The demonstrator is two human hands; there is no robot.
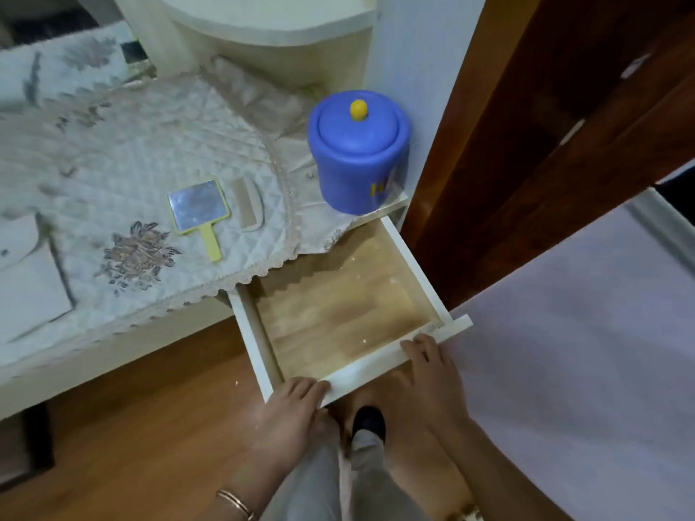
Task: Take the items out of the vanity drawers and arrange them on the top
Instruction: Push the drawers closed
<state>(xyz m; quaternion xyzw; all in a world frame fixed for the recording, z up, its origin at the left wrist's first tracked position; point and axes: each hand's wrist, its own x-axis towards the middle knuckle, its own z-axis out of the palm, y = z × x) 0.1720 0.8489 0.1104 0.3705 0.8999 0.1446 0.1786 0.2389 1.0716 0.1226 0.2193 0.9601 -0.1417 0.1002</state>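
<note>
The white vanity drawer [410, 257] stands pulled out, and its bare wooden bottom holds nothing I can see. My left hand [289, 411] and my right hand [432, 377] both rest on the drawer's front panel, fingers lying over its top edge. On the quilted cloth [124, 163] covering the vanity top lie a small yellow-framed hand mirror [198, 212] and a beige comb [246, 204] beside it. A blue lidded jar [359, 152] with a yellow knob stands at the top's right corner.
A dark wooden door frame [545, 144] rises right of the drawer, with a pale surface [583, 351] below it. A curved cream shelf [270, 16] overhangs the back of the vanity. My legs and a dark shoe [370, 423] stand on the wooden floor [131, 445].
</note>
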